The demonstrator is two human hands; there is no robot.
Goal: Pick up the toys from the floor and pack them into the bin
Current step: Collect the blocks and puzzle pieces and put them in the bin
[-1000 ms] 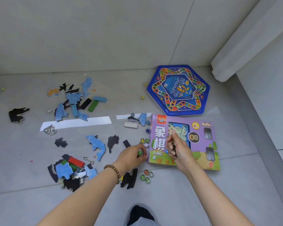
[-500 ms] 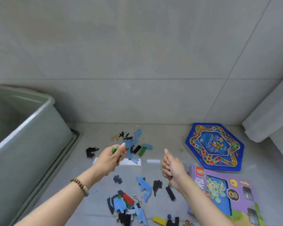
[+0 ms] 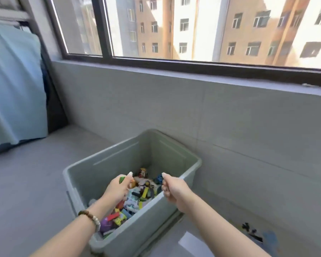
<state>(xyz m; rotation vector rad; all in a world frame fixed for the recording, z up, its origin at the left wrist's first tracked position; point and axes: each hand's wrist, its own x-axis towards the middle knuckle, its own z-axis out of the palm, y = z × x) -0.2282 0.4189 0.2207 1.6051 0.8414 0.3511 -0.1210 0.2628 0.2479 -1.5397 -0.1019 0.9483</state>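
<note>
The bin (image 3: pixel 137 229) stands on the floor (image 3: pixel 26 182) close to the wall (image 3: pixel 248 136) under a window (image 3: pixel 193 28). It is grey-green and open at the top. A heap of toys (image 3: pixel 137 197) in many colours lies in its bottom, with yellow, red, blue and purple bits among them.

Both hands are above the open bin. The left hand (image 3: pixel 119 188) is over the middle of the bin, its fingers curled round a green piece (image 3: pixel 122 179) that pokes out at the top of the fist, with the thumb laid beside it. A bead bracelet (image 3: pixel 90 217) sits on that wrist. The right hand (image 3: pixel 174 190) is over the bin's right rim, fingers curled into a fist and the thumb pointing up. I cannot tell whether it holds anything, as the palm side is hidden.

On the floor at the lower right, beyond the right forearm, lie a few blurred dark and blue pieces (image 3: pixel 252 232), well apart from the bin. A white strip (image 3: pixel 193 242) lies on the floor just beside the bin's near corner. A pale blue cloth (image 3: pixel 13 86) hangs at the far left.
</note>
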